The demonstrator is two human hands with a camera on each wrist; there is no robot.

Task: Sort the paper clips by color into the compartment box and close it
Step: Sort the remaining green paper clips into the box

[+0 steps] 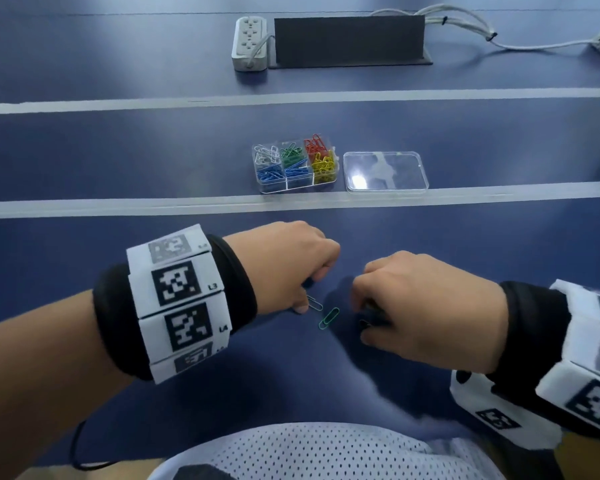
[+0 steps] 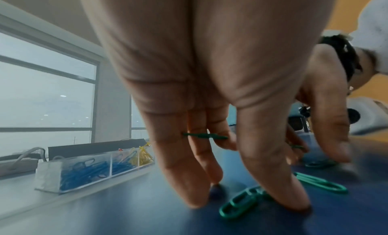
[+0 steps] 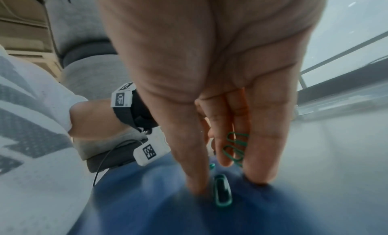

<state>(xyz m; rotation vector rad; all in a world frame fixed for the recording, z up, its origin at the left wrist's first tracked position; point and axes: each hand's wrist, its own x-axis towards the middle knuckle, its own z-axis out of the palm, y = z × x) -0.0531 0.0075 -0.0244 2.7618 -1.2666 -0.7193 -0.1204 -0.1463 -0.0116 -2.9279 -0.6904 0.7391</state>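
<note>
The clear compartment box stands open with white, green, red, blue and yellow clips sorted inside; its lid lies to its right. Two green paper clips lie on the blue table between my hands. My left hand reaches down, its thumb tip pressing one green clip, and it keeps another green clip tucked between curled fingers. My right hand holds green clips against its fingers, with its fingertips either side of a loose green clip.
Two pale tape lines cross the table; the box sits just beyond the near one. A white power strip, a dark stand and cables lie at the far edge.
</note>
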